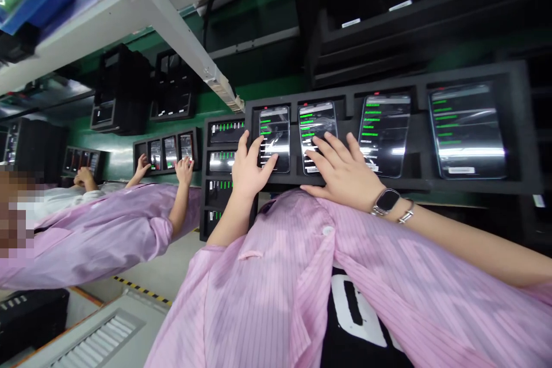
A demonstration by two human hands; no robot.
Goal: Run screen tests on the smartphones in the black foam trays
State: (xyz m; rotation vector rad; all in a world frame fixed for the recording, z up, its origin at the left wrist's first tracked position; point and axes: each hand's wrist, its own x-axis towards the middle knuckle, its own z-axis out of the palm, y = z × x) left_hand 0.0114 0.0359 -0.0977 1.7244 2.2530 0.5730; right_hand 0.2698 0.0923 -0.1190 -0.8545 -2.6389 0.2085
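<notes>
In front of me lies a black tray (414, 184) with phones in its separate slots, their screens lit with green and white lines. My left hand (250, 165) is spread, its fingertips over the left edge of the leftmost phone (276, 126). Fingers apart, my right hand (342, 167) reaches over the second phone (318, 115); it wears a watch (386, 201) and a bracelet. The third phone (386, 132) is just beyond its fingers. At the far right sits another phone (468, 132). Neither hand grips anything.
A second black tray (207, 184) of phones stands at my left, turned crosswise. Farther left, a co-worker's hands (184, 171) rest at another tray (197, 149). Black tray stacks (125, 92) stand behind. A pale metal post (172, 17) slants overhead.
</notes>
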